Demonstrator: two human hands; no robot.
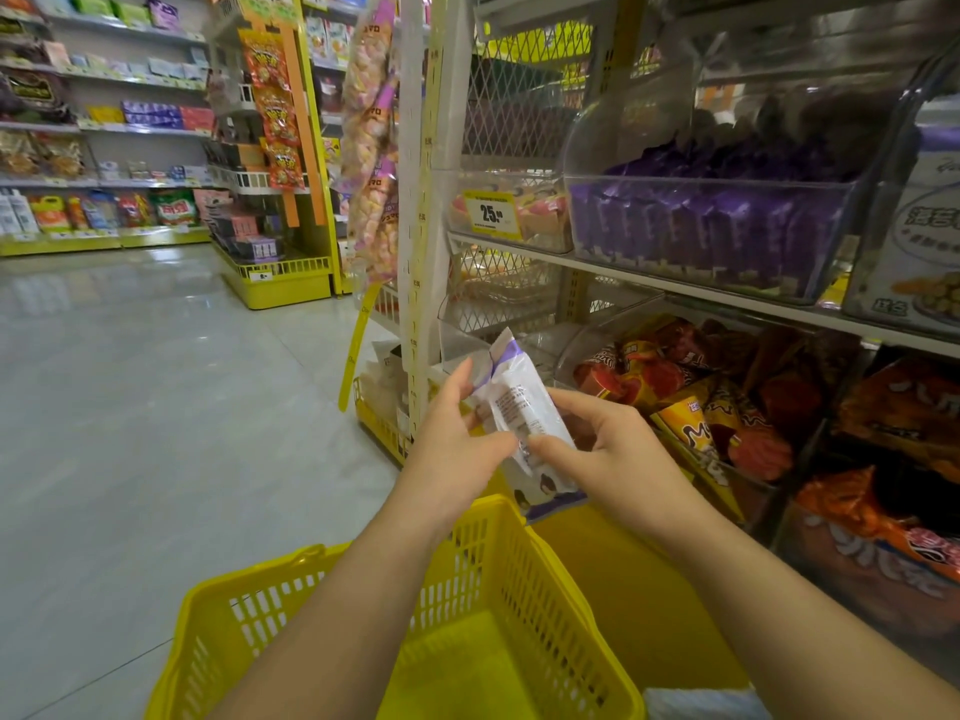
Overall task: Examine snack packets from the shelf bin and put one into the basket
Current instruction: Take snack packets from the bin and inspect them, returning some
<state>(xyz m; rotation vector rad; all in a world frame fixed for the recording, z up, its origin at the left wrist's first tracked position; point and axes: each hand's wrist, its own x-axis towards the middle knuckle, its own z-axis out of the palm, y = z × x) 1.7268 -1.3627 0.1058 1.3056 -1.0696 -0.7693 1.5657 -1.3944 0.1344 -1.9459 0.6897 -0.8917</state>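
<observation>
Both my hands hold one white and purple snack packet (519, 402) in front of the shelf, its printed back turned up toward me. My left hand (457, 439) pinches its left edge and my right hand (608, 454) pinches its lower right side. Directly below hangs the yellow shopping basket (498, 563), which looks empty where I can see into it. Up on the shelf to the right, a clear bin (717, 231) is filled with several matching purple packets.
A lower clear bin (691, 402) holds red and orange snack bags, with more orange bags (883, 517) to its right. A white shelf upright (421, 210) with hanging marshmallow bags stands ahead. Open tiled floor (156, 407) lies to the left, with yellow shelving beyond.
</observation>
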